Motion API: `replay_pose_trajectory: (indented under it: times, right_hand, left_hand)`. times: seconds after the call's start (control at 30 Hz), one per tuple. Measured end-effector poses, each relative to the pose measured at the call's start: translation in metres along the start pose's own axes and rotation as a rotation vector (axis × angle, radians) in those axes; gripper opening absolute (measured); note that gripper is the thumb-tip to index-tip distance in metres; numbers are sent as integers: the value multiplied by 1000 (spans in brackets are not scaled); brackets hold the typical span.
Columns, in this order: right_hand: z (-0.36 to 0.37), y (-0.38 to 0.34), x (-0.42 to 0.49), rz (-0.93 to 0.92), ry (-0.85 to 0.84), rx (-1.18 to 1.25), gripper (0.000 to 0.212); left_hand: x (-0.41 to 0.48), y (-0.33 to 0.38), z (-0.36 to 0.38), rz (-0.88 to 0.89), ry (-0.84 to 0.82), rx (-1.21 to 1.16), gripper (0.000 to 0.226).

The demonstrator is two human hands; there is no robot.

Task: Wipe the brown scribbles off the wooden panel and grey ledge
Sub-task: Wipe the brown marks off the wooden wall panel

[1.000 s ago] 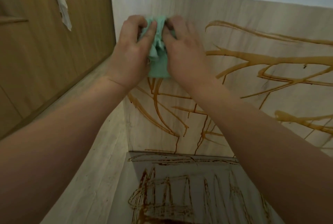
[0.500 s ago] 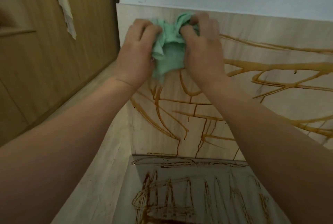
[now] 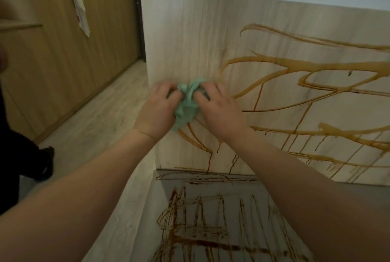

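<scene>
My left hand (image 3: 157, 110) and right hand (image 3: 218, 110) sit side by side, both with fingers curled into one crumpled mint-green cloth (image 3: 186, 106). They bunch it between them and press it against the pale upright wooden panel (image 3: 190, 36), near its left edge and about halfway up. I judge the step in hand to be wiping the panel, and early in it. The panel's upper left corner shows bare wood, while the brown scribbles (image 3: 295, 65) run from just beside my right hand to the right edge and drip down to the bottom edge. Loops of them lie just under the cloth too. The flat grey ledge (image 3: 242, 183) that meets the panel's bottom edge carries its own darker brown hatching (image 3: 200, 219), untouched as far as I can see.

Next move, as I read it: drag the cloth down and right over the nearest strokes with firm pressure. The marks look wet and could smear, so I would turn the cloth to a fresh face.

Count: two hands, one cloth, one panel, one ledge, and two marked areas whose strokes are too tangled to number. Further out, one whitish rag (image 3: 79, 6) hangs on the tan wooden cupboard front (image 3: 52, 67) at the left, and one dark shoe (image 3: 45, 162) stands on the pale plank floor (image 3: 95, 126)
</scene>
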State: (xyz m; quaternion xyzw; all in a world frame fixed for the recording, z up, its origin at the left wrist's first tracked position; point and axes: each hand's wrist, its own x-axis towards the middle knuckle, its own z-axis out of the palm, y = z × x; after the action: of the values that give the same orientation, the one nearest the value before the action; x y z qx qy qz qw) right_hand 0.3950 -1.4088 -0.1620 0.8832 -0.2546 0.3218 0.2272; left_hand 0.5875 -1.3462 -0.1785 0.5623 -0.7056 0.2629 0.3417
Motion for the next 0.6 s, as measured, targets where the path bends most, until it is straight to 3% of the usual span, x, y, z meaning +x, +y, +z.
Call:
replay_pose_trajectory:
  times: [0.1,0.17,0.37,0.53,0.6]
  right_hand:
    - [-31,15,36,156,253,-27,35]
    - [-40,20,55,219,338,-33,34]
    - [5,-11,37,109,258,-31,33]
    - [39,-40,21,63,142,-62,48]
    - [49,-44,17,17,167,-73,40]
  left_hand:
    - [43,11,-32,-56,213,-104,36]
    - [65,10,-42,-49,272,-111,35]
    - [27,-28,-15,-45,248,-19,25]
    - [-17,-39,4,-91,261,-44,21]
    - [-29,-38,12,-146,233,-77,22]
